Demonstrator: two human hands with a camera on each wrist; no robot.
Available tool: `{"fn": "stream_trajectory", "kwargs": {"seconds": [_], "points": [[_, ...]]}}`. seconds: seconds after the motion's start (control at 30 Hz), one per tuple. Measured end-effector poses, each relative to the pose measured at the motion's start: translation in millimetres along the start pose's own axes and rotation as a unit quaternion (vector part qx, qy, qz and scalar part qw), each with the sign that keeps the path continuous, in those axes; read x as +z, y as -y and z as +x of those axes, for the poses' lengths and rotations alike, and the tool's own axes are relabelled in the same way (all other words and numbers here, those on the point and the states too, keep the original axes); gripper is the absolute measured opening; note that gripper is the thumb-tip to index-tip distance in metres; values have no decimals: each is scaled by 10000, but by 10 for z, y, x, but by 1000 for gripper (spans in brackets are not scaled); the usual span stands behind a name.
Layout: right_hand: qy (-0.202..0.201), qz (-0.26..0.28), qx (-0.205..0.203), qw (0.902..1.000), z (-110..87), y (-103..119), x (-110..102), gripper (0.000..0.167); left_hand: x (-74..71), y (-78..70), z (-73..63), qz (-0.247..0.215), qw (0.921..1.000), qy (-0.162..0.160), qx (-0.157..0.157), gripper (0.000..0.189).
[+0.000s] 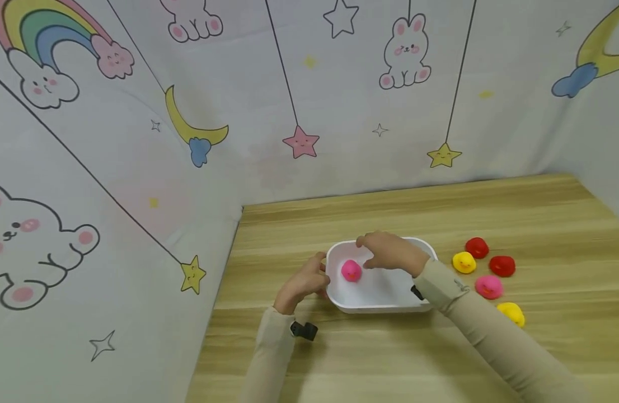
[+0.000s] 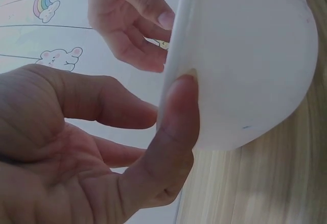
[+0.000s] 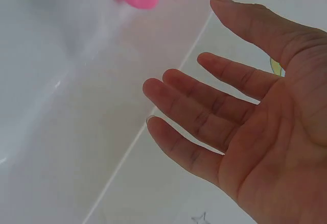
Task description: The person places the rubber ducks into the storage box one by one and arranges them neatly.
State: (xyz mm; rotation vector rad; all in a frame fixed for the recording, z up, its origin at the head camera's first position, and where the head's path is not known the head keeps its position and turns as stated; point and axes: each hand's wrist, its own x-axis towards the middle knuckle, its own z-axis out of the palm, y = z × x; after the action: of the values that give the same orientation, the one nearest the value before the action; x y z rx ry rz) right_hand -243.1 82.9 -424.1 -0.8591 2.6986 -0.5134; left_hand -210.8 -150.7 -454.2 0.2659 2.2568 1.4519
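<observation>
A white plastic tub (image 1: 385, 291) sits on the wooden table, with one pink rubber duck (image 1: 351, 271) inside toward its left end. My left hand (image 1: 303, 282) is at the tub's left end. In the left wrist view, that hand's thumb and finger (image 2: 179, 112) pinch the rim. Over the tub's far side hovers my right hand (image 1: 392, 252), just right of the pink duck. The right wrist view shows its fingers (image 3: 199, 109) spread and fairly straight, with nothing held in them.
Right of the tub lie several loose ducks: yellow (image 1: 464, 262), red (image 1: 502, 266), pink (image 1: 489, 287) and another yellow one (image 1: 512, 313) partly behind the right sleeve. A white cloth wall (image 1: 340, 173) with cartoon prints stands along the table's back and left edges.
</observation>
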Motion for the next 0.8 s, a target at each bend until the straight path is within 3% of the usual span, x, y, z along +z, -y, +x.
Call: {"fn": "stream_trajectory", "kwargs": {"seconds": [0.3, 0.43, 0.8], "points": [[-467, -9, 228, 9986, -242, -312, -165, 47, -13, -10, -1, 67, 10000, -44, -40, 70], [-724, -47, 307, 9969, -471, -562, -249, 46, 4, -4, 29, 28, 10000, -9, -8, 70], [-968, 49, 961, 9906, -1141, -1269, -359, 45, 19, 11, 21, -159, 9999, -17, -42, 70]]}}
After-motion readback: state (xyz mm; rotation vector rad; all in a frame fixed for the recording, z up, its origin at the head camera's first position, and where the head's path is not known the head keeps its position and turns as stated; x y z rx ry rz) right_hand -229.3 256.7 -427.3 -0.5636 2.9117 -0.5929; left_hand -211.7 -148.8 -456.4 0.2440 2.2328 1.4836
